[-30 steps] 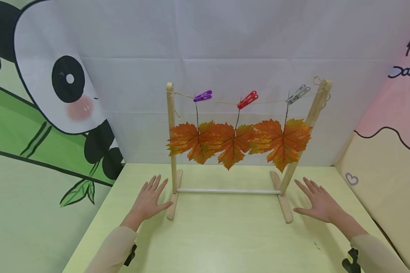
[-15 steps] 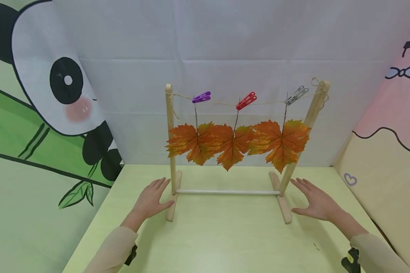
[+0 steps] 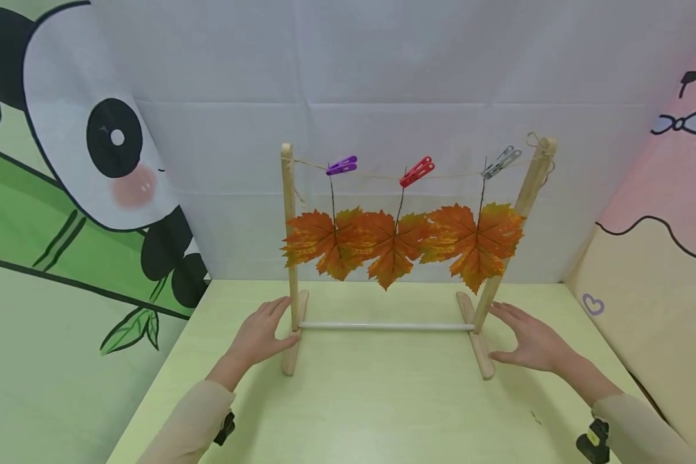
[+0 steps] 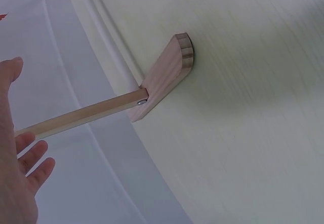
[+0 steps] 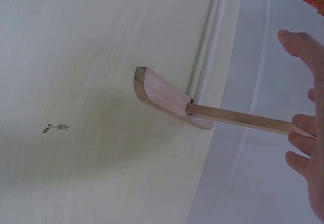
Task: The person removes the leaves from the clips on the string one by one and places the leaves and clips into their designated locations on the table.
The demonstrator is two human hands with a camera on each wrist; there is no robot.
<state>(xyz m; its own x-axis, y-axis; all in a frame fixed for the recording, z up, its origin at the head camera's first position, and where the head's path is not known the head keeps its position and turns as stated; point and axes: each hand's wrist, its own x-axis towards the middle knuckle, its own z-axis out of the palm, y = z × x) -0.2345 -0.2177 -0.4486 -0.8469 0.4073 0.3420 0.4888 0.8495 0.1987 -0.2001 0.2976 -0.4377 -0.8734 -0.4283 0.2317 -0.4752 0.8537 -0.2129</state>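
Note:
A wooden stand with a left post [image 3: 287, 187] and a right post [image 3: 535, 180] stands on the table, a white rod [image 3: 385, 327] joining its feet. Three orange maple leaves [image 3: 478, 241] hang by their stems from its string, under a purple clothespin [image 3: 342, 165], a red clothespin [image 3: 417, 172] and a grey clothespin [image 3: 501, 162]. My left hand [image 3: 260, 335] is beside the left post, thumb spread, fingertips [image 4: 38, 153] right at the wood. Likewise, my right hand [image 3: 530, 338] has its fingertips [image 5: 301, 143] right at the right post. Neither hand curls round its post.
The pale table [image 3: 377, 406] extends in front of the stand, with a small dark mark [image 5: 55, 127] on its right part. A white cloth backdrop [image 3: 383, 64] rises behind. Printed cloths flank it, a panda [image 3: 64, 148] on the left and a pink figure [image 3: 667, 180] on the right.
Both hands have moved inward, the left to the right and the right to the left, coming close to the posts. Their spread fingers have drawn together somewhat. The leaves hang as before.

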